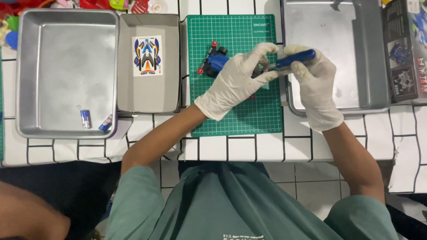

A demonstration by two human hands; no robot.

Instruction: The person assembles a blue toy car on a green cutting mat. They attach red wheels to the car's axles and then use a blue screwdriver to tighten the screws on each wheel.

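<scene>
Small blue toy car with red wheels, on the green cutting mat, partly hidden under the gloved left hand, fingers closed over its right end and pinning it down. Just beside it, gloved right hand wrapped tight around a blue-handled screwdriver, tip aimed left at the car beneath the left fingers. Right of the mat, a metal tray under the right wrist, and a printed box at the far edge. Left of the mat, a grey cardboard lid holding a sticker sheet. Further left, a second metal tray with two small batteries near its front corner. All on a white tiled table.
</scene>
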